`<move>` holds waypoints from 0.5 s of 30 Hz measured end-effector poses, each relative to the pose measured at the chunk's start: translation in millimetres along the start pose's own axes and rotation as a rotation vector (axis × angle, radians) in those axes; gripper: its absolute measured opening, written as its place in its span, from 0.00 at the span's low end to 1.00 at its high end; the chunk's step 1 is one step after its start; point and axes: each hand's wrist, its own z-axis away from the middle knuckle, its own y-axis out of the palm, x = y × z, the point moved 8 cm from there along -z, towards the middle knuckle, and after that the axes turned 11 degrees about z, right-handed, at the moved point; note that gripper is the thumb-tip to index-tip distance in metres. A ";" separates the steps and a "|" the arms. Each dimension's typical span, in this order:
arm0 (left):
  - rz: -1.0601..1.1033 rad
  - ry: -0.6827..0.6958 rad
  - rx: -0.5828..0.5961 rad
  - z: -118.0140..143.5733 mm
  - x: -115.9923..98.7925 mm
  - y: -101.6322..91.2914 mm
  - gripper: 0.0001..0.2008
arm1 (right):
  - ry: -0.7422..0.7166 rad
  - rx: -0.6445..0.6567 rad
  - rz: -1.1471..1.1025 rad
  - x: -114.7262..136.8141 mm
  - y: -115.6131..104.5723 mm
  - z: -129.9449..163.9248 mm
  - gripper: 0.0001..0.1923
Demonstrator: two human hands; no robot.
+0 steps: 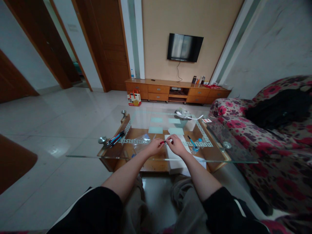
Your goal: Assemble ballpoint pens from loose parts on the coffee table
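Over the near part of the glass table [136,157], my two hands meet at a small red and black pen-like piece [162,142]. My left hand [155,147] has its fingers closed on the red end. The dark end reaches toward my right hand [176,145], whose fingers are pinched together close by; its tip is too small to make out. To the left lies a bundle of pens [115,139] in black and blue. A blue pen [192,142] lies right of my right hand, near small blue round items [195,149]. Clear plastic bags [142,143] are left of my hands.
A white box [174,165] shows below the glass. At the far side stand a filled basket [180,123] and a white-and-red tag [207,120]. A floral sofa [273,152] flanks the right. Beyond are a low cabinet [158,92], a paper bag [134,98] and a television [185,47].
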 end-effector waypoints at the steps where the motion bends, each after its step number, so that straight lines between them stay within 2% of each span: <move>1: -0.001 0.002 -0.004 -0.1 0.9 -0.3 0.10 | -0.005 0.001 0.005 0.1 0.1 0.0 0.10; 8: -0.011 0.029 0.014 1.8 1.3 0.4 0.11 | 0.006 0.024 0.058 -2.3 4.1 -1.5 0.16; 15: -0.057 -0.005 -0.012 2.6 -4.2 -9.6 0.12 | -0.010 0.052 0.082 2.1 6.9 -3.6 0.18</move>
